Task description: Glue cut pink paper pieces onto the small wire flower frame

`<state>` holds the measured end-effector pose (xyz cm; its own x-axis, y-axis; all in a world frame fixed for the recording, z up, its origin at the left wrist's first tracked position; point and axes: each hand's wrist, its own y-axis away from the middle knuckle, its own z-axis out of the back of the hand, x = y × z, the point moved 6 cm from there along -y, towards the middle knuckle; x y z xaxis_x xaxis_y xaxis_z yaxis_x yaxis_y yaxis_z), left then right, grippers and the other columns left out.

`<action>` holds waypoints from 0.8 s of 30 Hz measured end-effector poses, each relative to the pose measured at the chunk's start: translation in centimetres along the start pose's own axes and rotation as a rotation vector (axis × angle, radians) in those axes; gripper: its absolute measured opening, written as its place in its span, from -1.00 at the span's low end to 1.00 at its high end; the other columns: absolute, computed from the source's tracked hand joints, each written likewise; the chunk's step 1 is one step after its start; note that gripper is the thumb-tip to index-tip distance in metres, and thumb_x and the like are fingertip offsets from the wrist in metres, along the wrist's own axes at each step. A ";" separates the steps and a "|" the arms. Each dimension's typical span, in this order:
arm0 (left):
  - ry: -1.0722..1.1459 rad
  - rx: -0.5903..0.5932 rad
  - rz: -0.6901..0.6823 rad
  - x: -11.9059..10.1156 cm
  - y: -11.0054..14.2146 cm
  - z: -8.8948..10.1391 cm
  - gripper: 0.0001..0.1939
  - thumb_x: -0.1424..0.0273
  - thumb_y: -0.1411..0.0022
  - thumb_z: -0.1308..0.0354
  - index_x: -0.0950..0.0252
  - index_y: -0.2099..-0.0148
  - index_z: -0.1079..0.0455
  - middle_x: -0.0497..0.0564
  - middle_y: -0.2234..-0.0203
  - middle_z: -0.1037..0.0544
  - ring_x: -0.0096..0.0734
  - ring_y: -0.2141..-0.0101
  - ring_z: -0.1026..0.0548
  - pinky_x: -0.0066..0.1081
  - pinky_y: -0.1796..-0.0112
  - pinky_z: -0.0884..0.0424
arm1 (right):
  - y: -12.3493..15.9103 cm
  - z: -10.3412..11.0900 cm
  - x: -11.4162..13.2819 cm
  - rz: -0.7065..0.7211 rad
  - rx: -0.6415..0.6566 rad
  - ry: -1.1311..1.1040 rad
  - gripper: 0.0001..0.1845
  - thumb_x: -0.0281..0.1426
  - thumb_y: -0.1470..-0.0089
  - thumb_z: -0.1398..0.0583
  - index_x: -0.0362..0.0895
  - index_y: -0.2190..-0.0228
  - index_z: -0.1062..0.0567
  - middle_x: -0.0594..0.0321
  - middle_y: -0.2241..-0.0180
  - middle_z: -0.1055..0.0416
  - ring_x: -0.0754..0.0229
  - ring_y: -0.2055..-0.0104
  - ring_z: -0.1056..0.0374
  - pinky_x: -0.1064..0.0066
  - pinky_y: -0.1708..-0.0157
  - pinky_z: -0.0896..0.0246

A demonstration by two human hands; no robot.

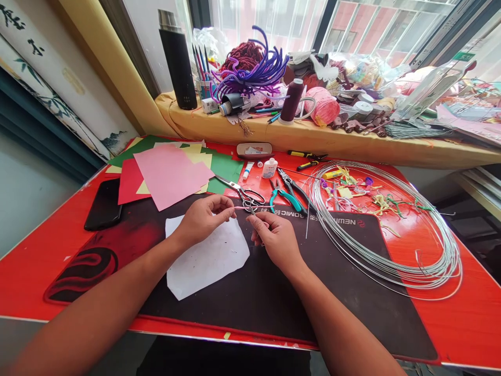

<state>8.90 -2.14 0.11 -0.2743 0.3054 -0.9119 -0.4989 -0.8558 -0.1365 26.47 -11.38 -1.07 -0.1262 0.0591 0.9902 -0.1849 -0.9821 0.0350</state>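
Above the dark mouse mat [282,292], my left hand [207,216] pinches a thin pink strip [240,208] between thumb and fingertips. The strip points right, toward my other hand. A small metallic-looking piece sits in the closed fingertips of my right hand [274,235]; its kind is too small to tell. A gap of a few centimetres lies between the two sets of fingertips. Beneath my left hand is a white sheet of paper [207,261] with small dark specks. Just beyond the hands lie scissors [250,197] and teal-handled pliers [287,198].
A large wire coil [442,256] spreads at the right, near yarn scraps [385,201]. Black-handled pliers [295,188] and a white glue bottle [270,168] lie behind. Coloured paper [168,175] and a phone [104,203] are left. A thermos [178,68] stands on the crowded sill.
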 end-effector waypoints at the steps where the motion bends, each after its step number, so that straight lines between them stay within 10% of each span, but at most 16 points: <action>1: 0.071 0.039 0.039 0.2 -0.1 -0.2 -0.72 0.12 -0.32 -0.33 0.24 0.26 -0.52 0.04 0.41 -0.70 -0.31 0.42 -0.62 -0.34 0.35 -0.58 | 0.0 0.0 0.0 0.002 -0.002 0.000 -0.71 -0.16 -0.26 -0.29 -0.11 0.34 -0.64 0.32 0.60 -0.47 0.21 0.59 -0.34 0.40 0.52 -0.24; 24: 0.360 0.104 0.196 1.3 -0.3 -0.5 -0.64 0.06 -0.20 -0.43 0.25 0.35 -0.54 0.05 0.49 -0.66 -0.34 0.48 -0.56 -0.35 0.43 -0.50 | -0.1 -0.1 0.2 -0.008 0.012 -0.007 -0.71 -0.16 -0.25 -0.29 -0.10 0.37 -0.64 0.31 0.60 -0.48 0.21 0.59 -0.34 0.40 0.52 -0.24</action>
<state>9.06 -1.69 -1.18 -0.0773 -0.0402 -0.9962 -0.5510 -0.8310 0.0763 26.41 -11.28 -0.93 -0.1182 0.0658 0.9908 -0.1747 -0.9836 0.0445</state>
